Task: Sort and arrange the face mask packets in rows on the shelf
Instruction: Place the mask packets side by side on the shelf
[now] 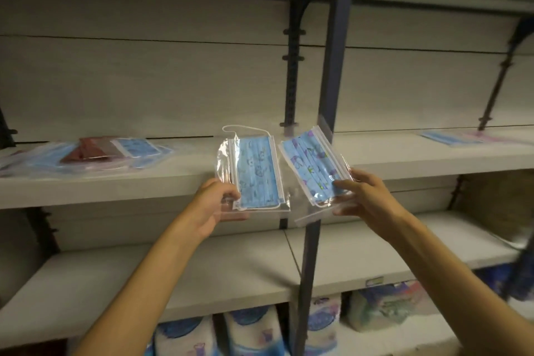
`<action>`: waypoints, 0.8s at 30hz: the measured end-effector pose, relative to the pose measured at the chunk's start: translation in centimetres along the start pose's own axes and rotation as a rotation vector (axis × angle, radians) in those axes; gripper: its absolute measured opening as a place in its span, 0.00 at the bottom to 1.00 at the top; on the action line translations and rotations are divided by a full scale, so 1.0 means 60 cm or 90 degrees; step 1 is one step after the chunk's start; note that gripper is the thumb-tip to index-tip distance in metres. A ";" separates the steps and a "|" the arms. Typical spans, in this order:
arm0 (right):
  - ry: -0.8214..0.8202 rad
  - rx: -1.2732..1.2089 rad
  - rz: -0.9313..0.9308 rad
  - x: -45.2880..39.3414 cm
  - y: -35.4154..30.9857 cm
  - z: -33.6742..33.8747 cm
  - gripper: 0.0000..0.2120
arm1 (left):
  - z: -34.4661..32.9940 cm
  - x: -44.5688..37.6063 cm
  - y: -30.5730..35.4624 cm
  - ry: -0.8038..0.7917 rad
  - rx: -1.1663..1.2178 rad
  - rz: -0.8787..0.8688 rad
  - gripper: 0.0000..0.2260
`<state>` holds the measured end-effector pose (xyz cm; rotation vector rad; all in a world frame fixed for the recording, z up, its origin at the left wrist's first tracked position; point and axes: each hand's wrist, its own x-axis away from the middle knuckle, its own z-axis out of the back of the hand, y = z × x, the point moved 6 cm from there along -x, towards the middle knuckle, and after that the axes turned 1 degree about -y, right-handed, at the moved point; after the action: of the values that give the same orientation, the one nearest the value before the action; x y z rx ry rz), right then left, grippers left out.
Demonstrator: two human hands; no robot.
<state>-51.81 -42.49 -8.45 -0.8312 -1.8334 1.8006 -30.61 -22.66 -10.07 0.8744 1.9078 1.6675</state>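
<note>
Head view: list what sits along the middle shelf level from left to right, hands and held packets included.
Pile of mask packets → left hand → left-held blue mask packet → right-held blue mask packet → right hand → flat packets far right.

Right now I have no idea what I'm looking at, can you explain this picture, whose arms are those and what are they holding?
This is one picture from a camera worn on a person's head, looking forward and down at a store shelf. No machine here, just two bare arms. The left hand grips a clear packet with a blue mask; the right hand holds a second blue mask packet, tilted. A loose pile of packets, blue and dark red, lies further left on that shelf.
</note>
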 end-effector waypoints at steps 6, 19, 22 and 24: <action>0.065 -0.034 0.000 0.026 0.004 0.147 0.12 | -0.166 0.003 -0.035 -0.058 -0.065 0.014 0.09; 0.118 0.007 -0.003 -0.049 0.009 0.447 0.10 | -0.485 -0.120 -0.059 -0.160 -0.067 -0.013 0.14; 0.126 0.028 -0.002 -0.095 -0.002 0.518 0.10 | -0.548 -0.168 -0.056 -0.137 -0.074 -0.025 0.13; 0.135 0.031 -0.007 -0.130 -0.010 0.563 0.09 | -0.587 -0.197 -0.049 -0.117 -0.095 -0.038 0.13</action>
<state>-69.22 -72.45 -8.99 -0.9525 -1.6510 1.6727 -47.58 -55.76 -8.09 0.8704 1.6495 1.6101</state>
